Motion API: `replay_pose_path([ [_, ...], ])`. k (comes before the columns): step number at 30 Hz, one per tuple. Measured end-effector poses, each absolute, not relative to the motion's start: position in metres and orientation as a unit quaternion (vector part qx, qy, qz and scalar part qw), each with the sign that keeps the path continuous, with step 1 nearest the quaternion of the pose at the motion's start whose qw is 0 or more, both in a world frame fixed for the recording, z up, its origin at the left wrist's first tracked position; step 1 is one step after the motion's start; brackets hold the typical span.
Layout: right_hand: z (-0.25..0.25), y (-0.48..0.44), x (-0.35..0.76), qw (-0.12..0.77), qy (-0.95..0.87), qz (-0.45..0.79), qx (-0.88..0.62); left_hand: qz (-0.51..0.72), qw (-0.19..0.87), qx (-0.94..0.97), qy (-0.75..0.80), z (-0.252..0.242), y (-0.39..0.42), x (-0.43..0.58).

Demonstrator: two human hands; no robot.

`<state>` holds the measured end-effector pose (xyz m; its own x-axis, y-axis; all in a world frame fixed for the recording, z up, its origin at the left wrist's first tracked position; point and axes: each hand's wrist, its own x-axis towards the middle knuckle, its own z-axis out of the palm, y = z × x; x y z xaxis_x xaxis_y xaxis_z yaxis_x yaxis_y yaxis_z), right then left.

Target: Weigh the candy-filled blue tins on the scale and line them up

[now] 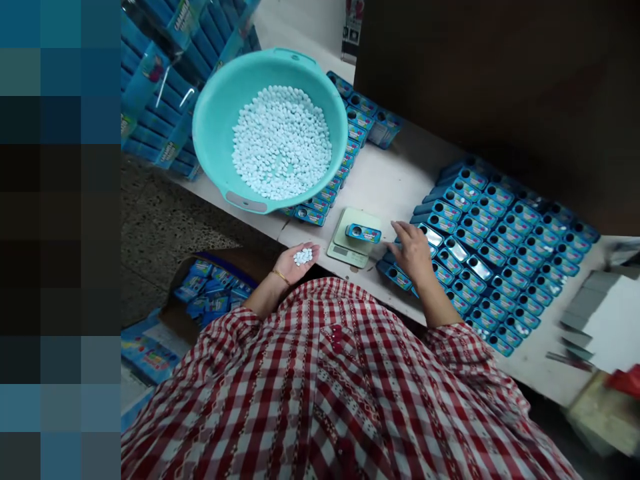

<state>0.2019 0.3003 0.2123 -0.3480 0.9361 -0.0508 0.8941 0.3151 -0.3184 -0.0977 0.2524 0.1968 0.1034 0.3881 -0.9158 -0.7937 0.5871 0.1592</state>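
Note:
Palm up near the table's front edge, my left hand [295, 265] is cupped and holds a small heap of white candies [303, 257]. A small digital scale [343, 227] stands between my two hands, and its readout is too small to read. On its platform lies a blue tin [364, 233] with a round hole at one end. My right hand [413, 249] hovers just right of the scale, fingers apart and nothing seen in them, beside rows of similar blue tins [493, 254]. Beyond my left hand, a turquoise basin [213, 133] contains many white candies.
Packed blue boxes [165, 127] are stacked at the back left. More tins [360, 120] stand behind and beside the basin. An open carton of blue packs [213, 290] sits low at my left. A dark panel [500, 73] rises behind the table, and white cards [615, 320] lie at right.

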Motion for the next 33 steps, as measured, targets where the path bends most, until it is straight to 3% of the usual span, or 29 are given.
replay_pose_path([
  [18, 0.18, 0.299, 0.181, 0.114, -0.784, 0.247, -0.559, 0.421, 0.719, -0.183, 0.522, 0.195, 0.248, -0.094],
  [23, 0.198, 0.293, 0.165, 0.134, -0.803, 0.207, -0.543, 0.419, 0.725, -0.172, 0.518, 0.194, 0.252, -0.089],
  [28, 0.226, 0.275, 0.13, 0.114, -0.863, 0.238, -0.431, 0.404, 0.747, -0.168, 0.501, 0.193, 0.255, -0.079],
  [33, 0.208, 0.286, 0.144, 0.189, -0.761, 0.205, -0.586, 0.402, 0.755, -0.173, 0.488, 0.193, 0.259, -0.072],
])
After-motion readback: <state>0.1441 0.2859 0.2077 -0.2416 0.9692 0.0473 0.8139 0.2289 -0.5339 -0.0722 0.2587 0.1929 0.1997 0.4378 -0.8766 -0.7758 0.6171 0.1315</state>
